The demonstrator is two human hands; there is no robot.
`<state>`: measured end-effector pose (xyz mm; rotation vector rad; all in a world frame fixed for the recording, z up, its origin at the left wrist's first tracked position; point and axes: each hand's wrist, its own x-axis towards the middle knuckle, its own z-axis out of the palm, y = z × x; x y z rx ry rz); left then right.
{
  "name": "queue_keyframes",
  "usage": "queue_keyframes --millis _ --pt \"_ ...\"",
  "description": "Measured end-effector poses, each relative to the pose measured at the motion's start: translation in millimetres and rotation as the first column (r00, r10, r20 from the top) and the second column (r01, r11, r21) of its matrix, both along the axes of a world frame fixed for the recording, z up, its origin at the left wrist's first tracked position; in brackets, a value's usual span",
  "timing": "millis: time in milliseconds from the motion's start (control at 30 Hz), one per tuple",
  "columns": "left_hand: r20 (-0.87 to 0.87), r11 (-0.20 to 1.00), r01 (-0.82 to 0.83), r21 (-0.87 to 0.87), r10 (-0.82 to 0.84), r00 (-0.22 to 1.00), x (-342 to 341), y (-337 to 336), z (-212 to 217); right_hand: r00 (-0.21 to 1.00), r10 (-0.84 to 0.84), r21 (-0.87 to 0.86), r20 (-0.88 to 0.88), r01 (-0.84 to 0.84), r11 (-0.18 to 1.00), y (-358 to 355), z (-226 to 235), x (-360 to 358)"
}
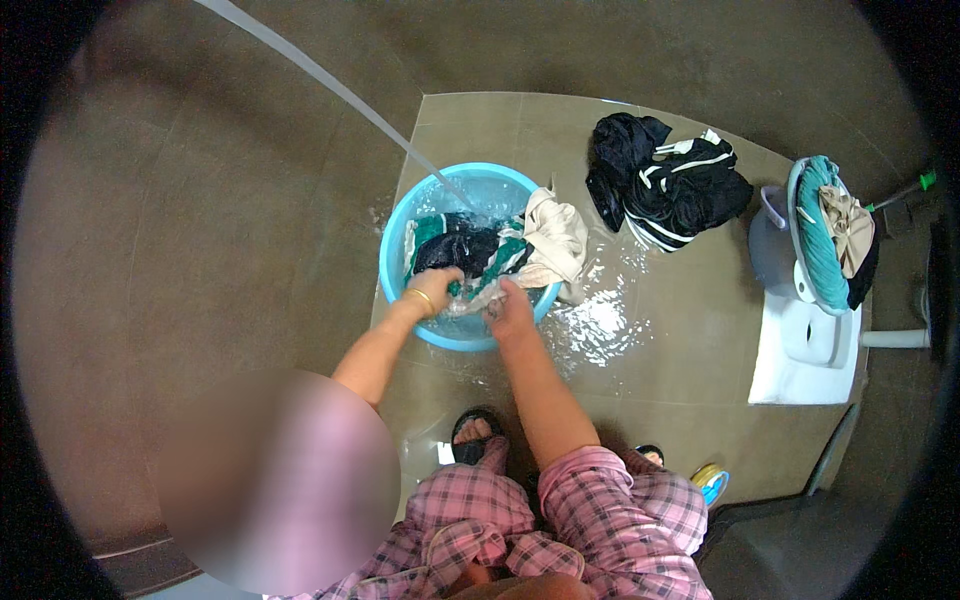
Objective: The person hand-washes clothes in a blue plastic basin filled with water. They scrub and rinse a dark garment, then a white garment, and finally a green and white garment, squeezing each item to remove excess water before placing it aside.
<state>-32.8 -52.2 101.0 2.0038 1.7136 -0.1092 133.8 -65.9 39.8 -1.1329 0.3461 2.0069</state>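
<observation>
A light-blue round basin stands on the wet floor, holding water and soaked clothes. Over its near side, my left hand, with a gold bangle at the wrist, is closed on a green and white cloth. My right hand grips the whitish wet part of that cloth, its fingertips partly hidden. Beyond my hands lies a dark garment in the water. A cream cloth hangs over the basin's right rim. From the upper left, a long pale strip, a hose or running water, reaches into the basin.
Black garments with white stripes lie on the floor at the right. Farther right, a grey bucket carries a tub with teal and beige cloths, near a white squat toilet. A small yellow and blue round object lies near my feet.
</observation>
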Motion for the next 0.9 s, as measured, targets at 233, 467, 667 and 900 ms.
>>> queue_keyframes --millis 233,467,667,900 --pt "0.734 0.875 -0.454 -0.169 0.419 0.534 -38 5 125 0.998 0.007 0.022 -0.054 -0.006 1.0 -1 22 9" --pt "0.745 0.718 -0.622 -0.312 0.591 0.309 -11 -35 116 0.863 0.039 0.041 -0.504 -0.021 0.999 -9 60 -2" --pt "0.173 0.937 -0.313 0.156 0.286 0.943 16 -33 73 0.976 -0.026 0.128 -0.215 0.055 0.99 -21 33 -7" --pt "-0.296 0.971 -0.154 -0.181 0.096 0.95 51 -6 -22 0.993 -0.106 0.01 -0.051 0.107 0.994 -6 16 21"
